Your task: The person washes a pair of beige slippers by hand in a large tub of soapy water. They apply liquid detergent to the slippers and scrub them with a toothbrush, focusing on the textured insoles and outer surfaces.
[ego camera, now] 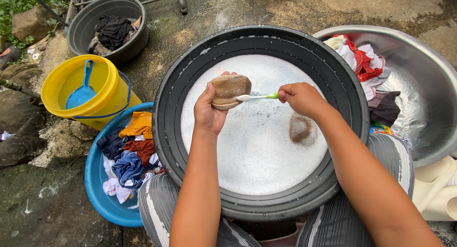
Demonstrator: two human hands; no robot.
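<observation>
Here the left hand (208,114) is gripping a brown mesh-textured shoe (229,91), fingers wrapped around it, and holding it above the foam in a large round black plastic basin (164,109) filled with white soapy water. The right hand (300,97) is closing around the green end of a white-and-green toothbrush (257,97), whose head is touching the shoe's pale edge. A second brown piece, probably the matching shoe (302,129), is lying half sunk in the suds just below the right hand. Beside the black basin a blue plastic tub (97,194) is holding coloured clothes, a yellow plastic bucket (114,92) is holding a blue scoop (83,90), and a wide metal basin (428,85) is holding red and white laundry.
</observation>
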